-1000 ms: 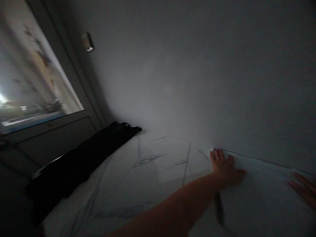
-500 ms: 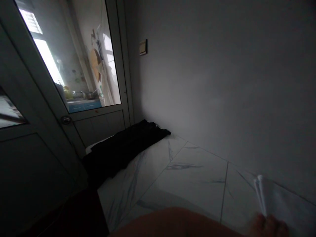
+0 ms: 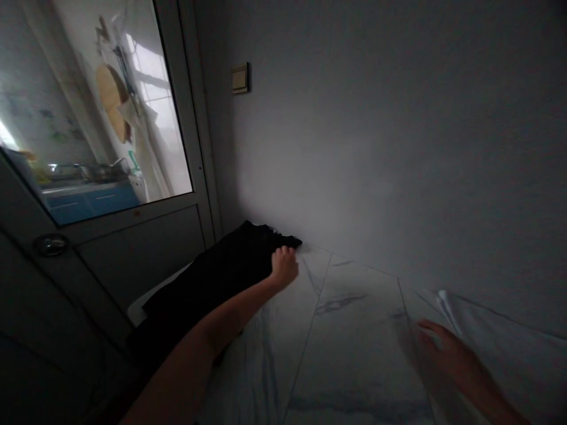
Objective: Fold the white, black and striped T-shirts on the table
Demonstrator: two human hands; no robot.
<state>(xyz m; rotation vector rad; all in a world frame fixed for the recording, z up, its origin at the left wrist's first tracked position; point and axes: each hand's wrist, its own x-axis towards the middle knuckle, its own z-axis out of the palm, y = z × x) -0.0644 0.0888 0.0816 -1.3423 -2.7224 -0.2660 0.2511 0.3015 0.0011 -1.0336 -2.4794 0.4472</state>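
Observation:
A black garment [image 3: 212, 271] lies spread on the marble-patterned surface, its long side by the door. My left hand [image 3: 284, 267] reaches across to its right end near the wall, fingers curled on the dark fabric; the fingertips are hidden. On the far right lies a folded white cloth [image 3: 496, 330] against the wall. Beside its left edge is my right hand [image 3: 452, 357], slightly blurred, with thumb and fingers apart and nothing held.
A grey door with a glass pane and a round knob [image 3: 51, 244] stands at the left. Through the glass show a kitchen counter with blue cabinets [image 3: 93, 202] and a hanging round board [image 3: 113, 103]. A light switch [image 3: 240, 78] sits on the grey wall [image 3: 354, 147].
My left arm has come into view and reached the black garment. My right hand, earlier at the white cloth's near edge, has come off it and opened. The view has shifted right.

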